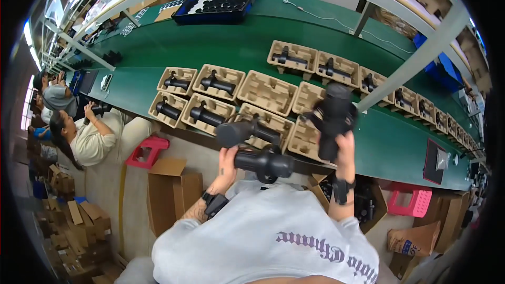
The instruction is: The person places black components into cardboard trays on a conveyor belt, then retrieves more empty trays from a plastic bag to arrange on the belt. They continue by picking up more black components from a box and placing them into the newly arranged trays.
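My left hand is wrapped round the end of a black tube-shaped device, held low in front of my shirt. My right hand grips a second black tube-shaped device, upright and slightly blurred, above the moulded pulp trays. Just beyond the left hand, a thick black cylinder juts over a tray; I cannot tell whether it belongs to the held device. Farther back, one tray shows bare compartments. Left of it, several trays each hold a similar black device.
The trays stand on a green workbench, with a long row curving right past a grey post. A blue bin of black parts sits at the back. Open cardboard boxes and pink stools stand below. A seated person works at left.
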Demonstrator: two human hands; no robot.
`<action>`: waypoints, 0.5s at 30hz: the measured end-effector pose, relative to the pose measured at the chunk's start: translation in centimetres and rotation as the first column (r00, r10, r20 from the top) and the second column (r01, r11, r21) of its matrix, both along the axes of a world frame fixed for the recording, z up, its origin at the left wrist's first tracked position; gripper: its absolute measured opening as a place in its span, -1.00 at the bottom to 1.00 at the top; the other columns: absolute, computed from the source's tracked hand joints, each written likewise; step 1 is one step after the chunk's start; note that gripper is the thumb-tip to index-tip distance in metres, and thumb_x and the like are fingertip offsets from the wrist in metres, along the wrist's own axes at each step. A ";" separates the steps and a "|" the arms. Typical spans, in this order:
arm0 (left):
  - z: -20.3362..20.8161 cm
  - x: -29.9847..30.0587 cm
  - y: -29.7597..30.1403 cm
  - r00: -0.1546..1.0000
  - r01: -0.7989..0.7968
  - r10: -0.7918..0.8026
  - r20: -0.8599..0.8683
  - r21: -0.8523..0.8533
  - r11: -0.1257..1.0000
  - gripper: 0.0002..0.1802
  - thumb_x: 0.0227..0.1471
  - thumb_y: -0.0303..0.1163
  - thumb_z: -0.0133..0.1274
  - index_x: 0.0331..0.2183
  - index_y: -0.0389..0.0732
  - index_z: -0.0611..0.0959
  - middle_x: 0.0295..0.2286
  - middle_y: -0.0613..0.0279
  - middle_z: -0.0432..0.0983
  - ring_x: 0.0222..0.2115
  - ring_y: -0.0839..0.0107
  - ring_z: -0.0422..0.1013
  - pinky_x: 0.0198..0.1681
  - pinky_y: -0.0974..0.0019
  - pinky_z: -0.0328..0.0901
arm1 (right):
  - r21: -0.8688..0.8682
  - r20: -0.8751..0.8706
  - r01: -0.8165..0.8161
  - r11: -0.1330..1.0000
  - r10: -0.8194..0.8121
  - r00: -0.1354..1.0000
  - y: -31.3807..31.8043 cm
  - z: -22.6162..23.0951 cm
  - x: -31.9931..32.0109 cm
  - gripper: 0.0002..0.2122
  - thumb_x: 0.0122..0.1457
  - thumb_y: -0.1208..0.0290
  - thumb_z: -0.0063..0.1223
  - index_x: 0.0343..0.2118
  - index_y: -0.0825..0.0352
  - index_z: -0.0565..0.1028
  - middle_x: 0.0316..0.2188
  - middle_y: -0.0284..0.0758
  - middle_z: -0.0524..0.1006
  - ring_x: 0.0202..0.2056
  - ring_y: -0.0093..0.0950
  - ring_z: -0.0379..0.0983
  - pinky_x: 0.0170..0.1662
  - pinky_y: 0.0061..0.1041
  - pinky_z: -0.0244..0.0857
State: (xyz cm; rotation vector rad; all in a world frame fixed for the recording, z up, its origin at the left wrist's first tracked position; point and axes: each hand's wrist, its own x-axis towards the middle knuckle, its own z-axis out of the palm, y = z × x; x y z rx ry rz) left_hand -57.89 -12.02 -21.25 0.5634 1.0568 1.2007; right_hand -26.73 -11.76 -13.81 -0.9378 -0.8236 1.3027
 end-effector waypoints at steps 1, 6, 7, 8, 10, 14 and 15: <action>-0.1 -2.1 0.1 0.995 -0.085 0.084 0.048 0.017 0.996 -0.78 0.04 -0.34 -0.08 -0.26 -0.24 0.46 -0.32 0.17 0.46 -0.28 0.37 0.40 -0.17 0.33 0.28 | 0.099 0.098 0.093 0.991 -0.103 0.990 3.0 0.2 -2.7 -0.47 -0.11 0.37 0.12 -0.03 0.45 0.27 -0.21 -0.17 0.44 -0.29 -0.32 0.46 -0.26 -0.44 0.38; -1.5 -10.5 0.5 0.913 -0.401 0.395 0.096 0.052 0.914 -0.69 0.07 -0.27 -0.13 -0.15 -0.18 0.42 -0.23 0.23 0.39 -0.18 0.35 0.34 -0.06 0.26 0.24 | 0.330 0.914 -0.086 0.940 -0.296 0.276 16.2 -4.3 -8.5 -0.45 -0.17 0.32 0.17 -0.05 0.36 0.29 -0.19 -0.13 0.34 -0.20 -0.10 0.29 -0.17 -0.28 0.23; -1.6 -11.6 0.5 0.902 -0.429 0.422 0.094 0.067 0.901 -0.67 0.07 -0.29 -0.14 -0.13 -0.21 0.40 -0.25 0.21 0.40 -0.21 0.34 0.36 -0.11 0.26 0.26 | 0.337 0.931 -0.129 0.933 -0.310 0.190 17.4 -6.5 -9.2 -0.47 -0.16 0.34 0.17 -0.05 0.33 0.31 -0.19 -0.15 0.34 -0.19 -0.12 0.29 -0.16 -0.27 0.22; -1.3 -12.3 1.0 0.888 -0.457 0.449 0.093 0.085 0.885 -0.66 0.07 -0.32 -0.16 -0.11 -0.23 0.38 -0.27 0.18 0.41 -0.23 0.33 0.37 -0.15 0.25 0.28 | 0.343 0.938 -0.173 0.923 -0.329 0.106 18.6 -7.9 -9.7 -0.49 -0.15 0.36 0.16 -0.06 0.29 0.32 -0.18 -0.17 0.34 -0.17 -0.15 0.28 -0.15 -0.26 0.21; -0.3 -13.6 1.4 0.891 -0.449 0.442 0.103 0.059 0.892 -0.66 0.07 -0.33 -0.16 -0.10 -0.23 0.37 -0.26 0.18 0.40 -0.23 0.33 0.37 -0.14 0.25 0.28 | 0.181 0.970 -0.248 0.952 -0.214 -0.115 19.1 -9.4 -11.2 -0.51 -0.15 0.38 0.17 -0.06 0.20 0.35 -0.16 -0.21 0.33 -0.13 -0.19 0.26 -0.09 -0.25 0.17; -0.1 -14.2 3.0 0.873 -0.468 0.461 0.156 0.006 0.884 -0.68 0.07 -0.35 -0.18 -0.12 -0.25 0.38 -0.27 0.15 0.42 -0.25 0.31 0.39 -0.16 0.26 0.29 | 0.178 0.929 -0.337 0.925 -0.271 -0.253 18.7 -13.9 -11.6 -0.48 -0.11 0.40 0.15 0.00 0.09 0.33 -0.05 -0.27 0.31 -0.04 -0.24 0.22 -0.01 -0.25 0.12; -0.7 -14.2 3.5 0.874 -0.466 0.460 0.154 0.002 0.885 -0.68 0.07 -0.35 -0.18 -0.12 -0.25 0.38 -0.27 0.15 0.42 -0.25 0.31 0.39 -0.16 0.26 0.29 | 0.100 0.968 -0.303 0.948 -0.163 -0.189 18.7 -14.5 -11.6 -0.51 -0.07 0.41 0.11 0.01 0.09 0.33 0.00 -0.26 0.28 0.02 -0.23 0.18 0.05 -0.25 0.09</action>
